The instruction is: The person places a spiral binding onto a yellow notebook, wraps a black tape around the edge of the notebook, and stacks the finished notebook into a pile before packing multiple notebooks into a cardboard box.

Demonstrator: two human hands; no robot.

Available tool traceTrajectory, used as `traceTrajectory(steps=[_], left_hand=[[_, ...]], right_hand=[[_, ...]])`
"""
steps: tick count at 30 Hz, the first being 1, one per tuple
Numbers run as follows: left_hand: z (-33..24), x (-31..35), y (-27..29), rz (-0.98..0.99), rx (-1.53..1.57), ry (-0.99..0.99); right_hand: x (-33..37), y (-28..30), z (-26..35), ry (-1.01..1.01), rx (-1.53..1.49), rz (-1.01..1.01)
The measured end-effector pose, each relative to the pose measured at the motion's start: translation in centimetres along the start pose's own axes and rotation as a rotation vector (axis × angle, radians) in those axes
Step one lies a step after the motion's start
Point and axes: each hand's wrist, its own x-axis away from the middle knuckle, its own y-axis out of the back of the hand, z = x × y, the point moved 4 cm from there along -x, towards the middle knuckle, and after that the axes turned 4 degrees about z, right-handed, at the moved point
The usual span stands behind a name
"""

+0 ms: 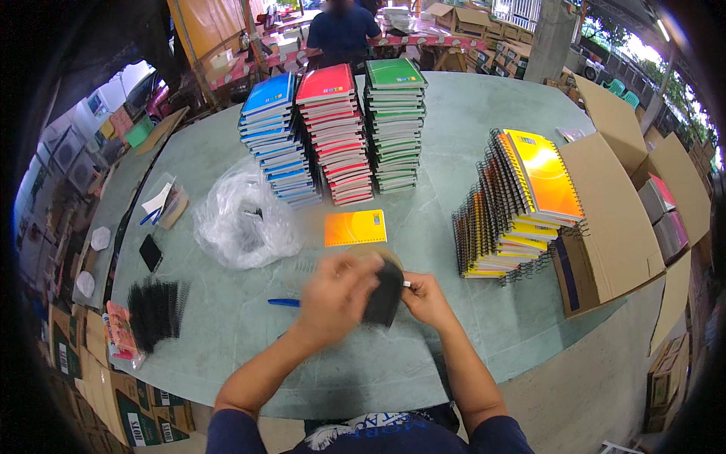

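My right hand [423,298] pinches the edge of a black, curved, sheet-like thing [383,295] with a tan upper rim; its exact kind is unclear. A small white band shows at the right fingertips. Over the left side of the black thing, my left hand [336,291] is smeared by motion, so its grip cannot be made out. Just beyond lies a yellow-orange notebook cover [355,228] with punched holes along its near edge. A blue pen [284,302] rests on the table beside my left hand.
Blue [268,98], red [327,85] and green notebook stacks [395,76] stand at the back. Yellow spiral notebooks [541,174] pile up by an open carton [605,219] on the right. Leftward are a plastic bag [246,219], phone [150,253] and black wire coils [155,310].
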Motion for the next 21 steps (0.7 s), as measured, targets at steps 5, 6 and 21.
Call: traceTrajectory(steps=[5, 6, 21], left_hand=[[-0.5, 3.1, -3.6, 0.173, 0.135, 0.141], [-0.7, 5.1, -4.9, 0.294, 0.177, 0.158], [1.3, -1.5, -1.2, 0.199, -0.095, 0.031]], right_hand=[[0.1, 0.5, -0.1, -0.007, -0.031, 0.052], [-0.2, -0.1, 0.5, 0.008, -0.039, 0.062], [0.1, 0.9, 0.4, -0.022, 0.055, -0.037]])
